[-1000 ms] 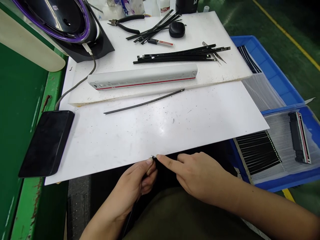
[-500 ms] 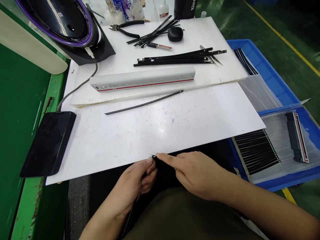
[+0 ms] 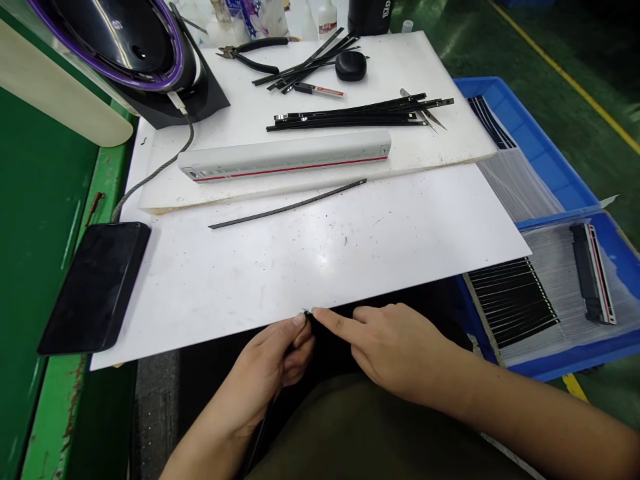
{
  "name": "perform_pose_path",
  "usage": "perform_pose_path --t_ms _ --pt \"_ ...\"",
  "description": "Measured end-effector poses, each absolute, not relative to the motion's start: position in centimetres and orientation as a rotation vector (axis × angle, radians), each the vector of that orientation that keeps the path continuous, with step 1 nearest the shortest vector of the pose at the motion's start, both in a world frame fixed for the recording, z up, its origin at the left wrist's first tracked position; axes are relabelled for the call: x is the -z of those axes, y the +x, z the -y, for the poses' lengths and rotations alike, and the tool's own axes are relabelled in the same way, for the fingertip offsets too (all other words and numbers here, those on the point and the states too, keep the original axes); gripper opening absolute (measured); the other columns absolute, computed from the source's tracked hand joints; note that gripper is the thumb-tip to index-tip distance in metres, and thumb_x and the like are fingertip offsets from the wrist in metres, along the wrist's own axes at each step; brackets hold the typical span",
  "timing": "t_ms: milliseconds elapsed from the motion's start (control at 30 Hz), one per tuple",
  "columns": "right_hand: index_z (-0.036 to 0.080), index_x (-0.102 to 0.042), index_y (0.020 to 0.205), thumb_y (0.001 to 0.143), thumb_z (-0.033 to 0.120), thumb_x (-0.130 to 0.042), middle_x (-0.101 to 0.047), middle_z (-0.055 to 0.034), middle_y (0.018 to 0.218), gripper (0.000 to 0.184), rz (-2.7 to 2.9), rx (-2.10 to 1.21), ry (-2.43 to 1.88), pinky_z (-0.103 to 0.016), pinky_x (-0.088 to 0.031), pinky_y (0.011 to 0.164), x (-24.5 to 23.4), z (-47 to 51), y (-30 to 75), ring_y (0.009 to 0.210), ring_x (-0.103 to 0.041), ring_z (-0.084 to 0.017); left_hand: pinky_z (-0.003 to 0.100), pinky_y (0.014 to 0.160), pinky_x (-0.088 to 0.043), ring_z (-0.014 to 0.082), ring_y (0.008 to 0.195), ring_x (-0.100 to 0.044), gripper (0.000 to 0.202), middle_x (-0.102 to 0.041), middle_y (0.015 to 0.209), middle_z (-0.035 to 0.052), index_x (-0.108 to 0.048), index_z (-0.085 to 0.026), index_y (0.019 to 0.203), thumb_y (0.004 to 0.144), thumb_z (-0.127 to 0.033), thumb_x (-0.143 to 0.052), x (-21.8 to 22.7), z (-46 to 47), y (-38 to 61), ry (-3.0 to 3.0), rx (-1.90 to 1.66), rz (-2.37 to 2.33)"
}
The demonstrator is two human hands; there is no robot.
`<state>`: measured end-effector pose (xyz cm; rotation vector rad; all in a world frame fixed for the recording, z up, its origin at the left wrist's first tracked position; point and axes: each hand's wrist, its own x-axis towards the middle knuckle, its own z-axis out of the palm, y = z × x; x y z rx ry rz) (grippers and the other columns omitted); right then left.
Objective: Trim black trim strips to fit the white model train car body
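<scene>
My left hand (image 3: 277,353) is closed on a thin black strip (image 3: 260,433) just below the front edge of the white board. The strip's tip pokes up between thumb and fingers, and its tail hangs down by the wrist. My right hand (image 3: 390,343) has its index finger stretched out to that tip, touching or almost touching it. I see nothing held in the right hand; its other fingers are bent and partly hidden. Beyond the hands, another black strip (image 3: 290,205) lies alone on the white board (image 3: 425,227).
A white foam slab (image 3: 425,67) bears a white train-car shell (image 3: 285,157), black strips (image 3: 350,117), cutting pliers (image 3: 255,53), and a black case (image 3: 351,67). A phone (image 3: 95,287) lies left, near a purple-rimmed fan (image 3: 133,40). Blue bins (image 3: 540,127) stand right.
My right index fingertip has shifted very slightly at the strip's tip. The left hand keeps its hold, and the things on the table stay where they were.
</scene>
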<state>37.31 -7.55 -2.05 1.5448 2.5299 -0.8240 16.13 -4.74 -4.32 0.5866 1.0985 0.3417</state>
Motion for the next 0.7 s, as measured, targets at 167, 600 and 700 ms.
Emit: perform_pose_path --t_ms 167,600,700 --pt "0.031 -0.032 0.158 0.095 0.013 -0.047 -0.066 -0.0026 0.091 0.067 -2.506 0.952 1.616 -0.031 -0.038 0.062 2.3 7.76 37.41 0.072 -0.062 -0.021 0.021 0.046 -0.019 0.0073 0.049 -0.021 0.04 -0.032 0.055 -0.0067 -0.042 -0.019 0.068 0.09 -0.049 -0.058 4.48 4.58 16.03 0.565 -0.326 -1.08" --pt "0.028 -0.035 0.157 0.095 0.011 -0.046 -0.068 -0.0024 0.094 0.065 -2.548 1.091 1.604 -0.031 -0.04 0.067 1.92 7.53 37.59 0.08 -0.064 -0.021 0.021 0.045 -0.018 0.0069 0.048 -0.021 0.041 -0.032 0.055 -0.0067 -0.043 -0.019 0.067 0.089 -0.05 -0.059 4.24 4.61 16.34 0.573 -0.341 -1.096" --pt "0.03 -0.034 0.157 0.095 0.013 -0.047 -0.065 -0.0006 0.086 0.065 -2.546 0.957 1.592 -0.032 -0.034 0.059 1.94 7.7 37.37 0.071 -0.061 -0.021 0.02 0.045 -0.019 0.0069 0.048 -0.021 0.041 -0.032 0.055 -0.0068 -0.044 -0.019 0.068 0.089 -0.05 -0.06 4.39 4.61 16.33 0.572 -0.35 -1.101"
